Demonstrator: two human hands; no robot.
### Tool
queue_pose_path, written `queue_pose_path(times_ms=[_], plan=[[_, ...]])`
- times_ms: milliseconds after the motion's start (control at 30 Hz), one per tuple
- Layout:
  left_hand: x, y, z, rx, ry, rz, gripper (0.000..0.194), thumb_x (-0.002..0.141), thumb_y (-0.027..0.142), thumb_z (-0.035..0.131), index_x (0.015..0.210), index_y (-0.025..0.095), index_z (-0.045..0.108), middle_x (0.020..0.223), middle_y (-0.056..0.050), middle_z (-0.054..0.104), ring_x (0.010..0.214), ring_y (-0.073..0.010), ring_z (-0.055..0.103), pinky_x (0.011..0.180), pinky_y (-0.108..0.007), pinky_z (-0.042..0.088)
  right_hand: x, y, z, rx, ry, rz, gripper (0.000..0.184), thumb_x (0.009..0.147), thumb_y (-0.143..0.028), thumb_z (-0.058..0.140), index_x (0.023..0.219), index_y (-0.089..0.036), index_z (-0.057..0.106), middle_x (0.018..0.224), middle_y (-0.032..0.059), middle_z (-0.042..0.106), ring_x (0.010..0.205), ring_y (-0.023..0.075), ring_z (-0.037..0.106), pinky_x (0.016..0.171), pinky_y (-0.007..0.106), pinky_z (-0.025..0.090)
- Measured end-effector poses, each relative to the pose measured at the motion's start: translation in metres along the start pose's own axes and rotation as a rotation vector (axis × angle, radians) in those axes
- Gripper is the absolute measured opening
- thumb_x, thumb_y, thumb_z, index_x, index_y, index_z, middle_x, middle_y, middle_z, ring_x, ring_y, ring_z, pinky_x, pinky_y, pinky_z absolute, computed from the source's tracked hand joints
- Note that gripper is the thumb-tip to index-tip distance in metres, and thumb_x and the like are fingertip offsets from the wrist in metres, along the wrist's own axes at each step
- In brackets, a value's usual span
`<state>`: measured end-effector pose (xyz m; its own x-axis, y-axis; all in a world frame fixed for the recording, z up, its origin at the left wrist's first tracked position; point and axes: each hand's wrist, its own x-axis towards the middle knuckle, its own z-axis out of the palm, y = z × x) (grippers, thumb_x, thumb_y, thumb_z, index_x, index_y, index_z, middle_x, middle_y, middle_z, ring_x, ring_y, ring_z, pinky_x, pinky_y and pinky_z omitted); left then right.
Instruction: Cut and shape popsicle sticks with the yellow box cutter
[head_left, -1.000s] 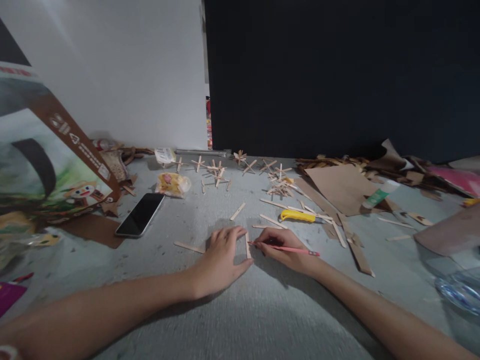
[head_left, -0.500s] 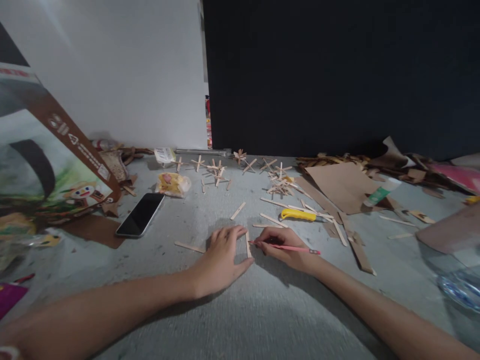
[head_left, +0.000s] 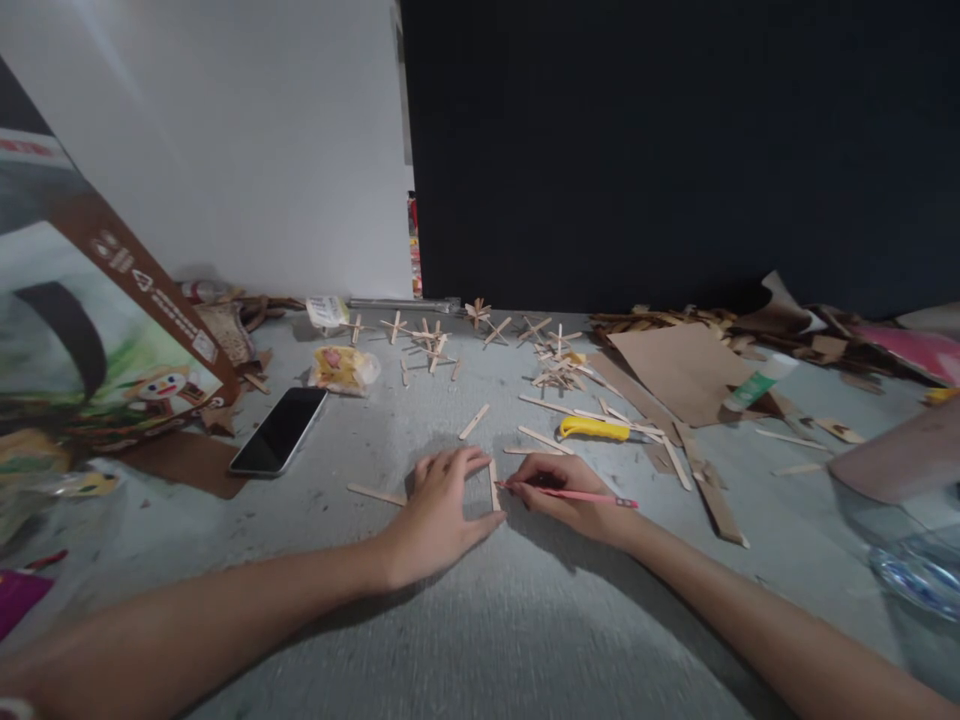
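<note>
A short wooden craft stick lies on the grey tabletop in front of me. My left hand steadies it, fingertips at its far end and thumb at its near end. From the other side my right hand grips a pink pencil, whose tip meets the middle of the stick. Another craft stick is partly under my left hand. Loose sticks lie just beyond both hands, near a yellow utility knife.
Star-shaped stick pieces stand along the back. At left are a phone, a yellow packet and a large printed box. Cardboard, a glue tube and a pinkish cylinder occupy the right side.
Almost nothing differs. The whole view has shifted very slightly; both hands keep their hold, and the pencil tip stays on the stick.
</note>
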<state>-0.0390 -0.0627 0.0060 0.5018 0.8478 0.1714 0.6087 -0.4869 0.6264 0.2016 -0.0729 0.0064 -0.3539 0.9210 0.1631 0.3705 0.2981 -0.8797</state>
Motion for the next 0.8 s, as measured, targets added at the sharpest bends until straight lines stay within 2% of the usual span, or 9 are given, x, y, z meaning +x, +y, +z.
queue_pose_path(times_ms=[200,367,800], plan=[[0.0005,0.0004,0.0004,0.007,-0.014,-0.022,0.065,0.088,0.036,0.084,0.145,0.024,0.057,0.154,-0.015,0.06,0.149,-0.0394,0.047,0.125,-0.061,0.032,-0.0012,-0.0006,-0.0009,0.007,-0.001,-0.004,0.036,0.095,-0.053,0.068,0.091,-0.018,0.076,0.075,0.0039,0.07,0.066,0.0162,0.057,0.057,0.027,0.041],[-0.0007,0.0028,-0.0022,-0.021,-0.033,-0.044,0.075,0.083,0.043,0.088,0.148,0.026,0.056,0.157,-0.015,0.058,0.151,-0.0428,0.043,0.123,-0.063,0.035,-0.0011,0.0001,-0.0008,0.008,0.004,-0.002,0.037,0.096,-0.053,0.068,0.091,-0.017,0.077,0.075,0.004,0.07,0.065,0.0158,0.057,0.056,0.026,0.041],[-0.0005,0.0013,-0.0006,0.004,-0.034,-0.016,0.071,0.084,0.041,0.086,0.146,0.026,0.057,0.154,-0.015,0.059,0.149,-0.0414,0.046,0.123,-0.062,0.034,-0.001,-0.0027,0.0006,0.033,0.0,0.013,0.033,0.093,-0.051,0.069,0.089,-0.019,0.077,0.073,0.003,0.068,0.064,0.0155,0.056,0.055,0.026,0.042]])
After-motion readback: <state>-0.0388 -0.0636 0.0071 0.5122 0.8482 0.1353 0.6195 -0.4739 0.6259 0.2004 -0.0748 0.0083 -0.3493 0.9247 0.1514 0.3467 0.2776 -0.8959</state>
